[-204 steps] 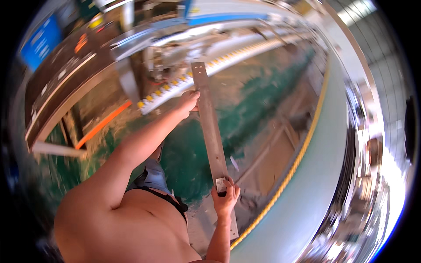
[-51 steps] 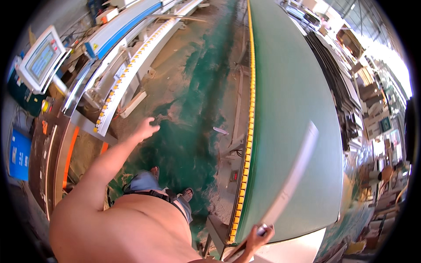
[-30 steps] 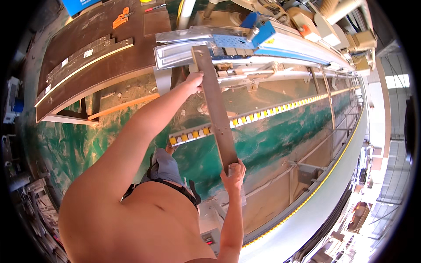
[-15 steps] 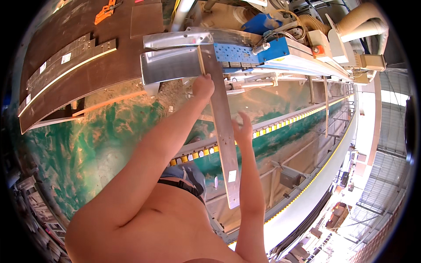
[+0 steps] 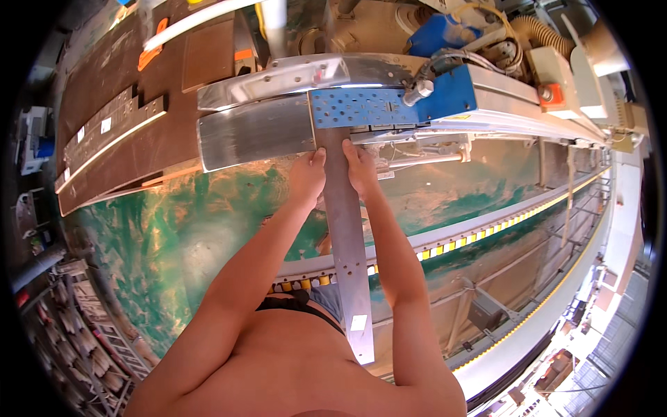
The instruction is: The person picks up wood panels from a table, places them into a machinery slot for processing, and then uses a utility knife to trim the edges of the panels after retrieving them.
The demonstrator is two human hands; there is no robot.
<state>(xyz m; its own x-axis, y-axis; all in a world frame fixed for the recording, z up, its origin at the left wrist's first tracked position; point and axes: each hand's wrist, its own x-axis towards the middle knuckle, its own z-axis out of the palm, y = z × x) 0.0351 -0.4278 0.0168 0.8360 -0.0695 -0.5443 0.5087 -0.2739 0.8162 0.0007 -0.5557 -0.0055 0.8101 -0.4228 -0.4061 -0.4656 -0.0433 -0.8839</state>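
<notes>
A long brown board (image 5: 349,240) with a white label and small drilled holes runs from the machine back toward my body. Its far end lies under the blue perforated plate (image 5: 358,106) of the machine. My left hand (image 5: 309,178) grips the board's left edge, thumb on top. On the opposite edge my right hand (image 5: 361,169) holds the board the same way, close to the blue plate. To the left of the board's far end is the shiny metal infeed table (image 5: 253,135).
Small labelled brown panels (image 5: 104,128) lie on a brown worktable (image 5: 149,149) at the left. An orange clamp-like tool (image 5: 153,48) rests farther back. A conveyor rail with yellow rollers (image 5: 458,243) crosses between my body and the machine. A red button (image 5: 551,95) sits on the machine's right.
The board's far end has gone in under the blue plate. My right hand has moved forward and closed on the board's right edge. My left hand has shifted slightly nearer along its left edge.
</notes>
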